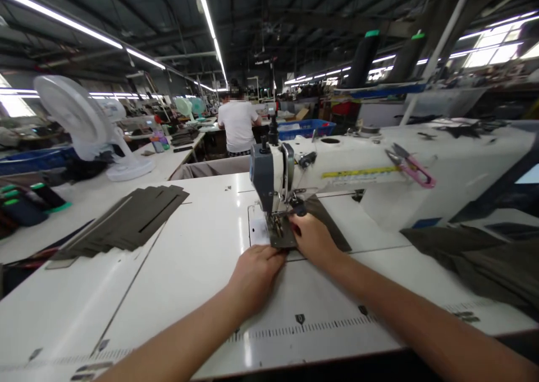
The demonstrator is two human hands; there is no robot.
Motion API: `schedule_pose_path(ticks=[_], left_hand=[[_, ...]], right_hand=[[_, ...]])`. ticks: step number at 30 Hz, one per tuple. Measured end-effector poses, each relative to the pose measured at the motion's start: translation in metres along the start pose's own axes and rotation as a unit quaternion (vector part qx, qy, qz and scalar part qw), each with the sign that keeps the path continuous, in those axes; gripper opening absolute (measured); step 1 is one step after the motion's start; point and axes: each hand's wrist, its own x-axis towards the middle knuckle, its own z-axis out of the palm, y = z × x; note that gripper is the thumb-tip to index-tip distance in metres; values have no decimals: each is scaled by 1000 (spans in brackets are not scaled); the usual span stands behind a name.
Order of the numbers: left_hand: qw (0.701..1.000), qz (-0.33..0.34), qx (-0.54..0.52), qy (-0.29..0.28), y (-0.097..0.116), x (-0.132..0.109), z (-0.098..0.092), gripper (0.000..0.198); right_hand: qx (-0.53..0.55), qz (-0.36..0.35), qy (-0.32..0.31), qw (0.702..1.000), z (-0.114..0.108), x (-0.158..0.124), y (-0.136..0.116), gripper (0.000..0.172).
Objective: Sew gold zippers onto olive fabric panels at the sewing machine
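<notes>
A dark grey-brown fabric piece (333, 224) lies under the presser foot (277, 224) of a white sewing machine (362, 157). My left hand (259, 272) rests on the table at the fabric's near edge, fingers bent together and pinching that edge; the thumb is hidden. Just right of the needle area, my right hand (314, 237) grips the fabric, its fingertips close to the presser foot. The fabric reaches out beyond my right hand towards the back right.
A fanned stack of fabric pieces (138, 219) lies on the left. Further left are a white fan (130, 168) and dark thread spools (25, 209). Pink-handled thread snips (415, 168) rest on the machine arm. More fabric (475, 264) lies right. A person (239, 124) is ahead.
</notes>
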Motion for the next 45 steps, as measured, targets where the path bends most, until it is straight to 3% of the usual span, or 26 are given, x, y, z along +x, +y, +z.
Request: schedule_pose_path(ticks=[3, 5, 7, 13, 24, 33, 42, 45], left_hand=[[999, -40, 11, 35, 2, -11, -6, 7], [996, -72, 18, 50, -2, -12, -6, 25], [997, -65, 11, 45, -9, -8, -4, 38], [999, 45, 2, 15, -23, 7, 1, 28], [993, 101, 51, -27, -30, 24, -4, 26], [995, 87, 37, -11, -39, 32, 2, 25], [1000, 13, 3, -21, -49, 30, 12, 21], [1000, -1, -22, 2, -47, 27, 12, 20]], right_hand=[[51, -114, 25, 992, -3, -26, 5, 16], [101, -198, 49, 974, -1, -36, 8, 21], [136, -237, 60, 960, 1, -39, 9, 24], [173, -229, 70, 955, 3, -30, 6, 26], [112, -246, 29, 962, 1, -20, 13, 17], [123, -248, 28, 960, 6, -5, 19, 19], [145, -224, 42, 963, 6, 2, 20, 27], [108, -214, 98, 966, 2, -4, 18, 24]])
